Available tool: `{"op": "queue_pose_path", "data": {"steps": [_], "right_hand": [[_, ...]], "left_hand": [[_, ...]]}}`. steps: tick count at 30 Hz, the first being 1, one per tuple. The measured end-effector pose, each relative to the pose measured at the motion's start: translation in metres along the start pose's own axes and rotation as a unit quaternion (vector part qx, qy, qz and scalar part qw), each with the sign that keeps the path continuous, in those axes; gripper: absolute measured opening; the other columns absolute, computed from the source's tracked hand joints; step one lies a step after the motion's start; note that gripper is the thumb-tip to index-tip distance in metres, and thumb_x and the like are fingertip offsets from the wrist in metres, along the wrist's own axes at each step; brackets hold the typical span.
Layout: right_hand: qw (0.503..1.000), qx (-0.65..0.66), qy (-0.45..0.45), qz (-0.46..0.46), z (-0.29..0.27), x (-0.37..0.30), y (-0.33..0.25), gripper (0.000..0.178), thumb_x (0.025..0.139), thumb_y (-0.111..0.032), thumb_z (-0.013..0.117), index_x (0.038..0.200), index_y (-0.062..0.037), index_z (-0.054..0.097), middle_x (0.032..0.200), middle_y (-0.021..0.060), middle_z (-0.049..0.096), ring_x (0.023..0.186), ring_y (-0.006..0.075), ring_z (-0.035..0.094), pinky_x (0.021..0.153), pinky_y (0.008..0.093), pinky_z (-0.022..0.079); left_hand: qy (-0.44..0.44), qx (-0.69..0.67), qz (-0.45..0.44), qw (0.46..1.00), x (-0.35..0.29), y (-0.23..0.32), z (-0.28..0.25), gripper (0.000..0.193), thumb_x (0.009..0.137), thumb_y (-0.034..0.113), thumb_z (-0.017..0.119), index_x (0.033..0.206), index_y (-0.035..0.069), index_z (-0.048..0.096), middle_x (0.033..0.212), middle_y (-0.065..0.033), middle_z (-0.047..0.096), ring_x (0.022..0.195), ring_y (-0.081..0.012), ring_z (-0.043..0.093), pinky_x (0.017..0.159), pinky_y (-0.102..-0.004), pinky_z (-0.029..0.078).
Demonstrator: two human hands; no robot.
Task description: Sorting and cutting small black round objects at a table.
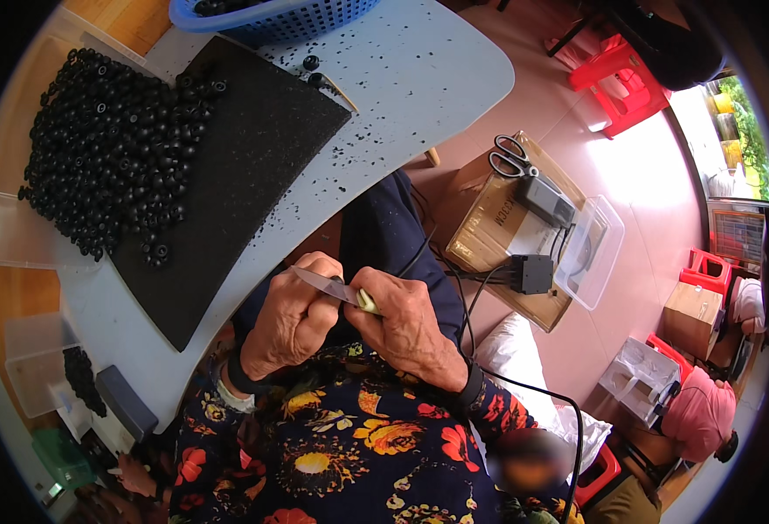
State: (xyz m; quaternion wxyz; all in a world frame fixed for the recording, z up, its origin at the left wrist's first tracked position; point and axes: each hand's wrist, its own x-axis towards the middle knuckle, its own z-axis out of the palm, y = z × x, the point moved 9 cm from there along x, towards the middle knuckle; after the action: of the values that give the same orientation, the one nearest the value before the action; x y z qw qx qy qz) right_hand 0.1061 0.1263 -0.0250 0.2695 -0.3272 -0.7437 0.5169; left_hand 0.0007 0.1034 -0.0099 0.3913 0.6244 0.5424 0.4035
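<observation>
Above my lap, in front of the table edge, my two hands are brought together. My right hand [409, 325] is closed around the pale yellow-green handle of a small knife [322, 284]. Its blade points left, across the top of my left hand [287, 316]. The fingers of my left hand are curled closed. A bit of something black shows at its fingertips beside the blade, too small and covered to name. A large heap of small black ring-shaped parts [114, 157] lies on the table, partly over a black mat [253, 131].
Black crumbs dot the light table [402, 79]. A blue basket [293, 19] stands at its far edge. To the right, a cardboard box [481, 218] carries scissors [509, 159], black devices and a clear plastic lid [590, 253]. Black cables hang beside my right arm. Other people sit farther right.
</observation>
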Motion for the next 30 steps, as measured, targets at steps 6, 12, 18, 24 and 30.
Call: {"op": "queue_pose_path", "data": {"steps": [6, 12, 18, 24, 30], "right_hand": [[1.0, -0.003, 0.004, -0.009, 0.001, 0.001, -0.002, 0.022, 0.075, -0.006, 0.068, 0.088, -0.003, 0.05, 0.077, 0.0146, 0.057, 0.07, 0.0368, 0.06, 0.058, 0.0413, 0.048], [1.0, -0.011, 0.004, -0.024, 0.0, 0.001, -0.003, 0.023, 0.075, -0.007, 0.069, 0.085, -0.0031, 0.049, 0.076, 0.014, 0.058, 0.069, 0.0361, 0.06, 0.057, 0.0408, 0.048], [0.999, -0.031, 0.005, -0.033, -0.002, 0.001, -0.004, 0.023, 0.076, -0.009, 0.068, 0.086, -0.0033, 0.049, 0.076, 0.0135, 0.057, 0.068, 0.0357, 0.06, 0.056, 0.041, 0.047], [0.997, -0.079, -0.006, -0.002, -0.004, 0.0, 0.008, 0.017, 0.083, -0.013, 0.064, 0.084, -0.003, 0.05, 0.071, 0.0172, 0.059, 0.064, 0.0376, 0.061, 0.053, 0.0429, 0.048], [0.989, -0.057, 0.063, 0.118, -0.018, -0.013, 0.073, 0.015, 0.086, -0.01, 0.059, 0.077, 0.0008, 0.051, 0.063, 0.025, 0.054, 0.062, 0.0441, 0.057, 0.052, 0.0443, 0.044]], "left_hand": [[-0.009, -0.002, -0.009, 1.0, 0.0, -0.001, 0.001, 0.011, 0.084, 0.008, 0.048, 0.083, -0.002, 0.048, 0.078, -0.0158, 0.051, 0.069, -0.031, 0.052, 0.064, -0.0377, 0.044], [-0.005, 0.016, 0.011, 1.0, 0.001, 0.004, 0.0, 0.012, 0.082, 0.009, 0.049, 0.083, -0.003, 0.049, 0.078, -0.0162, 0.051, 0.07, -0.0317, 0.053, 0.065, -0.0384, 0.044], [-0.024, 0.013, -0.005, 1.0, 0.001, 0.004, 0.0, 0.011, 0.081, 0.008, 0.048, 0.085, -0.003, 0.05, 0.078, -0.0167, 0.052, 0.071, -0.0323, 0.053, 0.065, -0.0384, 0.045], [-0.051, 0.015, -0.011, 0.999, -0.001, 0.017, 0.002, 0.011, 0.076, 0.002, 0.05, 0.085, -0.004, 0.05, 0.081, -0.0178, 0.052, 0.071, -0.0334, 0.053, 0.066, -0.0382, 0.046], [-0.043, -0.011, 0.076, 0.996, -0.003, 0.041, 0.007, 0.009, 0.074, 0.004, 0.047, 0.082, 0.0, 0.046, 0.081, -0.0142, 0.055, 0.062, -0.0212, 0.05, 0.06, -0.0298, 0.043]]}}
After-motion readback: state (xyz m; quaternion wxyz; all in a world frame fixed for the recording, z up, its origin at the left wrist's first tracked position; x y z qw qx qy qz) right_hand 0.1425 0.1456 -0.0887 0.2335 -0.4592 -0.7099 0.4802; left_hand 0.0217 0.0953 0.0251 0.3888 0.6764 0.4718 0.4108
